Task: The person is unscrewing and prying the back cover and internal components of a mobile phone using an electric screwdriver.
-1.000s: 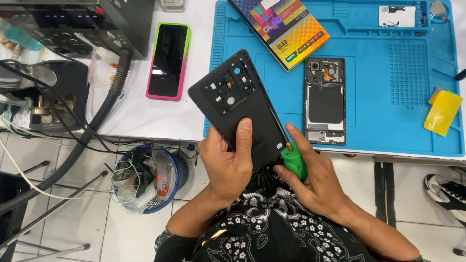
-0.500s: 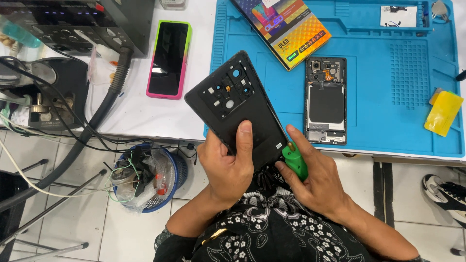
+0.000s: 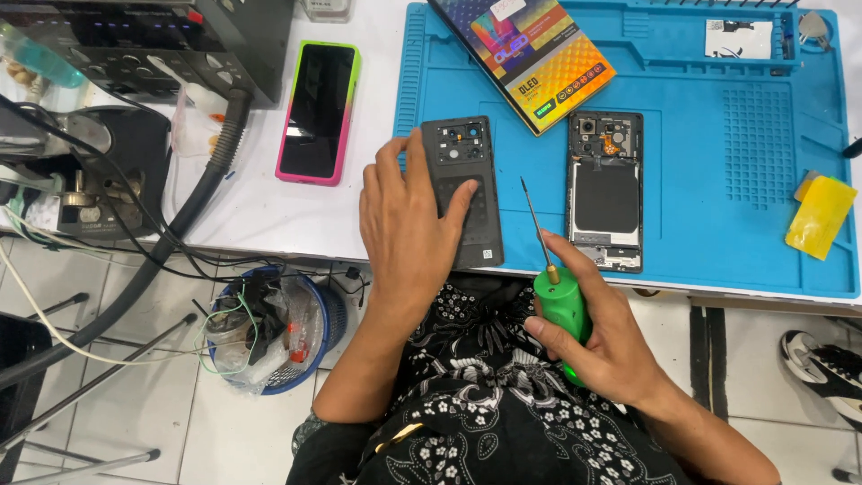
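Back cover (image 3: 467, 171) lies flat at the blue mat's (image 3: 718, 233) near-left edge under the left hand (image 3: 409, 229); right hand (image 3: 602, 346) grips a green screwdriver (image 3: 557, 305).

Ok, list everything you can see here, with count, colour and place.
back cover: one, dark grey, on mat's left edge
opened phone: one, black, mat centre
mat: one, blue, on the bench
box: one, multicoloured, mat top
phone: one, pink-green case, left of mat
yellow piece: one, mat's right edge
bin: one, blue, on floor
left hand: resting on back cover
right hand: grip on green screwdriver
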